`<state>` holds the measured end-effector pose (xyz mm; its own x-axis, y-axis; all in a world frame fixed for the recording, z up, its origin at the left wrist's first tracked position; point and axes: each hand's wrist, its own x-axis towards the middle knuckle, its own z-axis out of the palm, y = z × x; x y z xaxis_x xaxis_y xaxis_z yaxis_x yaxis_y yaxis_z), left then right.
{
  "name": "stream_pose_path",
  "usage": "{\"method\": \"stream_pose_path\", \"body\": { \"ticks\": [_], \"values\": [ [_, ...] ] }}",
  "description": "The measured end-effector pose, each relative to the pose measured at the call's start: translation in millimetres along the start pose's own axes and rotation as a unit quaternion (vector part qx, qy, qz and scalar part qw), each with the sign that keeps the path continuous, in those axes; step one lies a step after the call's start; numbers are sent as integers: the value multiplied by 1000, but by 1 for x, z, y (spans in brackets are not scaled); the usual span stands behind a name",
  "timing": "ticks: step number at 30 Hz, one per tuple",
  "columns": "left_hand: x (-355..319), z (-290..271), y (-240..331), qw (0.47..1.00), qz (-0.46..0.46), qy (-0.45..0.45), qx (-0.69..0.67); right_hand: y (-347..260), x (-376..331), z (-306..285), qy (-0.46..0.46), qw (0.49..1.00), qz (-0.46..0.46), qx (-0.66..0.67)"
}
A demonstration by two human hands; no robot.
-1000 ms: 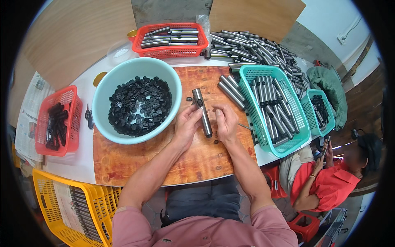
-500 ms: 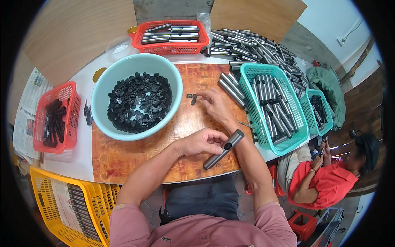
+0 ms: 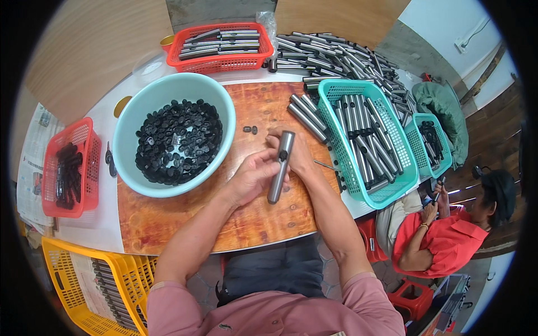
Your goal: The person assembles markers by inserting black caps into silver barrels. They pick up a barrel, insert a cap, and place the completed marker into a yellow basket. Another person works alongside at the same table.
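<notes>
My left hand [image 3: 255, 178] grips a grey metal tube [image 3: 278, 176] with a dark hole in its side. The tube stands steeply tilted over the wooden board [image 3: 185, 224]. Close behind its upper end is my right hand [image 3: 297, 152], fingers curled toward the hole; the tube partly hides them, and what they hold cannot be made out. Two small black oval pieces [image 3: 251, 130] lie on the board just beyond my hands. To the left, a pale blue-green basin [image 3: 124, 151] holds a heap of similar black pieces [image 3: 179, 134].
Right of the board stand a green basket [image 3: 367, 200] of tubes and a smaller green basket [image 3: 413, 134]. Loose tubes [image 3: 336, 56] pile up behind. Red baskets [image 3: 218, 66] sit at back and left, scissors [image 3: 110, 159] by the basin. A seated person in red [image 3: 448, 241] is at right.
My right hand has drawn back from the small black pieces to the tube; one fewer piece lies on the board. My left hand has lifted the tube forward and turned it more upright.
</notes>
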<state>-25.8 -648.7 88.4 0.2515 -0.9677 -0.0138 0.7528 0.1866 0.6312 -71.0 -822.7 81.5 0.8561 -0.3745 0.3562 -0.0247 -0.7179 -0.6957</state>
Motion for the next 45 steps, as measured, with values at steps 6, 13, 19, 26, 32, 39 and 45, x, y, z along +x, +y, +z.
{"method": "stream_pose_path", "body": {
  "ticks": [6,13,19,26,32,39,45],
  "values": [
    [10,-5,-3,993,38,112,-19,-3,8,-17,16,992,124,0],
    [8,-5,-4,990,23,138,-12,6,7,-22,-1,992,106,-62],
    [10,-8,-5,988,29,152,-27,9,4,-27,-46,993,102,-23],
    [10,-4,-2,985,29,169,-26,0,4,-37,-74,992,97,-45],
    [10,-7,-1,984,38,175,-16,4,3,-34,-66,993,87,-51],
    [11,-7,2,980,66,187,2,-9,4,-38,9,999,33,-31],
    [12,-10,2,980,84,177,-19,-40,-5,-35,8,995,-63,73]
  ]
}}
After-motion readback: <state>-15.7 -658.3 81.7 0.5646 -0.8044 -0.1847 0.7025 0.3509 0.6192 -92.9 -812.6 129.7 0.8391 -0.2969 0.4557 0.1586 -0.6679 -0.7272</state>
